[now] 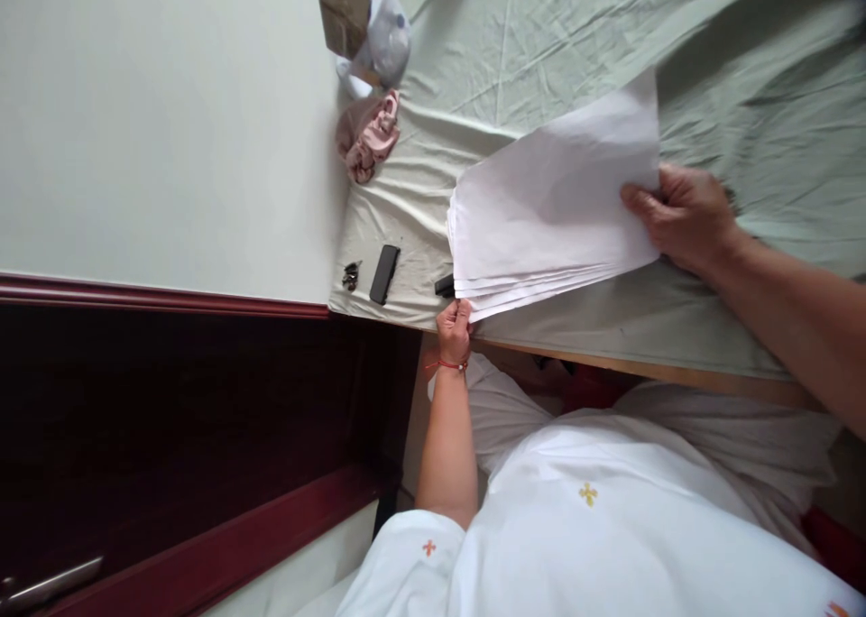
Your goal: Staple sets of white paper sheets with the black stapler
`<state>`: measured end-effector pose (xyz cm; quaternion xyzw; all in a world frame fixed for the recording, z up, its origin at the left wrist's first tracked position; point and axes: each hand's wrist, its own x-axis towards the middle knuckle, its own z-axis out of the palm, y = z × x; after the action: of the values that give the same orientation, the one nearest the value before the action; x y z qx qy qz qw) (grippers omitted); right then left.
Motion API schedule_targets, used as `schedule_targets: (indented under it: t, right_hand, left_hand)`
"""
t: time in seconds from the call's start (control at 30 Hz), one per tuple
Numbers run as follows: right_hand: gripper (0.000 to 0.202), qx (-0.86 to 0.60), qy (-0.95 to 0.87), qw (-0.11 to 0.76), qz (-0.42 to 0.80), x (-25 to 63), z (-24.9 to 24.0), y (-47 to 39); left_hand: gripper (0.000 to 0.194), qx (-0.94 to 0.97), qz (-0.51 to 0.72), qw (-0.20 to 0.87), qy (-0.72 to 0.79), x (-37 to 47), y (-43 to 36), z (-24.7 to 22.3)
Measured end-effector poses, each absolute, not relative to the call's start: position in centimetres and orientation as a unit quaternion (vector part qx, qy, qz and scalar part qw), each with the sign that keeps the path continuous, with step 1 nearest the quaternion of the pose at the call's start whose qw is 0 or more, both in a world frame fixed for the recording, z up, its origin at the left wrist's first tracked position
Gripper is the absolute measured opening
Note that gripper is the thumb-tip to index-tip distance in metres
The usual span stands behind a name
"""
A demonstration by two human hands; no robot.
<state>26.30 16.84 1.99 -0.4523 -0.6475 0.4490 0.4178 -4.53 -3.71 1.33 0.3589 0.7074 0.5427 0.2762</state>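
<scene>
Several white paper sheets [555,202] form a loose stack above the cloth-covered table, their lower edges fanned apart. My right hand [686,216] grips the stack's right end, thumb on top and the other fingers hidden beneath. At the lower left corner, my left hand [455,328] pinches the sheets between thumb and fingers, close to the table's front edge. A small black object [445,285] lies just beside that corner, partly covered by the paper; its kind cannot be made out.
Left of the paper lie a black phone-like slab [385,274] and a bunch of keys [351,276]. Farther back along the wall are a crumpled pink cloth [369,139], a clear plastic bag [391,49] and a cardboard box [345,8]. A pale green cloth [764,166] covers the table.
</scene>
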Motion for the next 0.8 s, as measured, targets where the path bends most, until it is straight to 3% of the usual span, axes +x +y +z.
schedule_targets:
  t: [0.2, 0.33, 0.53, 0.8]
  right_hand:
    - [0.025, -0.443, -0.637, 0.416, 0.475, 26.4, 2.3, 16.9]
    - [0.027, -0.433, -0.655, 0.396, 0.477, 26.5, 2.4, 17.0]
    - [0.033, -0.416, -0.679, 0.370, 0.479, 26.6, 2.6, 16.8]
    - [0.039, -0.418, -0.686, 0.371, 0.465, 26.4, 2.4, 16.7]
  left_hand:
    - [0.057, 0.311, 0.611, 0.296, 0.665, -3.8, -2.9, 1.5]
    - [0.070, 0.300, 0.622, 0.345, 0.636, -3.3, -2.3, 1.9]
    - [0.042, 0.325, 0.597, 0.304, 0.668, -3.9, -2.7, 1.4]
    - [0.041, 0.359, 0.571, 0.228, 0.702, -4.7, -2.5, 0.0]
